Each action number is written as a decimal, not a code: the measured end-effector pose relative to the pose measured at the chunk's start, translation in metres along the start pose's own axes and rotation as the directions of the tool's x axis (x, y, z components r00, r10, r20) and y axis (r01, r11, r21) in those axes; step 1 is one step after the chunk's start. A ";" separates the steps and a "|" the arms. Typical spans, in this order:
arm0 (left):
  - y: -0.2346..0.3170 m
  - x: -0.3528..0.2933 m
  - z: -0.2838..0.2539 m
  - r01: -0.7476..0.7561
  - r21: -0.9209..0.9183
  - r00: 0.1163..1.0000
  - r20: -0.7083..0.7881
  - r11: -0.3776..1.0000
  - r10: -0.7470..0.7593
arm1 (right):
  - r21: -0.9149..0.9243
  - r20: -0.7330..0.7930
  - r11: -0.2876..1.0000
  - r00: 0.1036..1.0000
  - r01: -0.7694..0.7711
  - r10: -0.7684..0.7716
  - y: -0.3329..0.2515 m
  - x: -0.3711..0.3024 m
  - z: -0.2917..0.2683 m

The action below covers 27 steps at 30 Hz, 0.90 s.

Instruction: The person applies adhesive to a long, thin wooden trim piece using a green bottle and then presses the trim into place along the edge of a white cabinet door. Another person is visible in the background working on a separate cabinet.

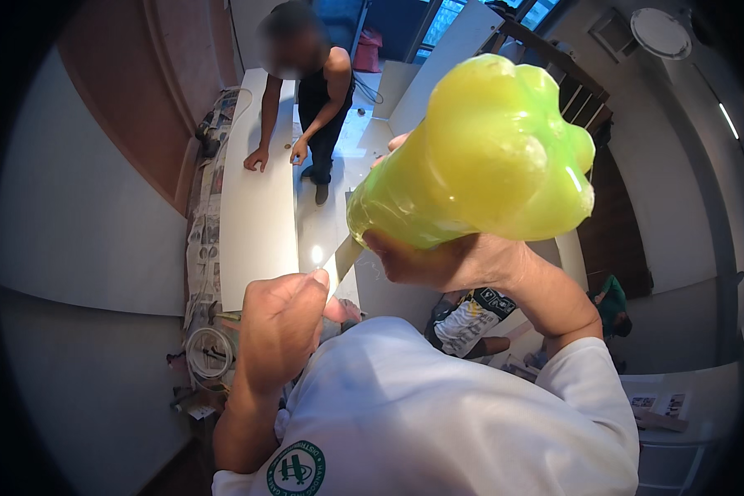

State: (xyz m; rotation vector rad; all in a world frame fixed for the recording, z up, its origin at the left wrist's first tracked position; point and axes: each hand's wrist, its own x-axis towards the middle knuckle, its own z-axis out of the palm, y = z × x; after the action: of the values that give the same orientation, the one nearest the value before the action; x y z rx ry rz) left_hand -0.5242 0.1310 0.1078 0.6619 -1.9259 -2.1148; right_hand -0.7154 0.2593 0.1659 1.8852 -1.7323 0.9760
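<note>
A clear plastic bottle (481,153) of yellow-green liquid is tilted, its lobed base raised toward me and its neck end pointing down and away, out of sight. My right hand (459,263) wraps round its side from below, with fingertips showing past the far edge. Lower and to the left, my left hand (281,318) is closed, thumb and fingers pinched at the end of a pale flat strip (341,263). That strip runs up toward the bottle's underside, where the bottle and my right hand hide the rest of it.
A long white panel (252,198) lies at the left, where a person (326,91) leans over with both hands at it. Newspaper sheets (204,227) line its left side. A coiled white hose (209,354) lies nearer me. Another person (471,318) is low down, beyond my right arm.
</note>
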 end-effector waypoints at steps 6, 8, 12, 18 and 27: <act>-0.004 -0.001 0.003 0.002 0.040 1.000 0.004 0.999 -0.002 | -0.040 0.042 0.999 0.999 0.016 -0.014 -0.004 -0.005 -0.001; -0.012 0.002 0.004 -0.161 0.075 0.987 0.021 0.984 0.160 | -0.088 0.043 0.993 0.996 0.078 -0.075 -0.007 -0.004 0.003; -0.008 -0.002 0.005 -0.012 0.059 1.000 0.000 0.998 0.012 | -0.109 0.026 0.981 0.987 0.161 -0.159 -0.005 -0.006 0.011; -0.019 -0.005 0.005 -0.036 0.028 0.999 -0.024 0.999 0.036 | -0.123 -0.020 0.991 0.998 0.059 -0.061 0.002 -0.006 0.002; -0.022 -0.014 -0.006 -0.102 0.040 0.987 -0.124 0.994 0.106 | 0.024 -0.122 0.995 0.988 -0.096 0.098 0.016 0.019 -0.023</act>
State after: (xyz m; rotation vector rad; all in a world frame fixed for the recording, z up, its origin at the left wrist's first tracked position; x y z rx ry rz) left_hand -0.5061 0.1342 0.0882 0.6692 -1.8885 -1.9351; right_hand -0.7362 0.2594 0.1922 1.7265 -1.7612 1.1236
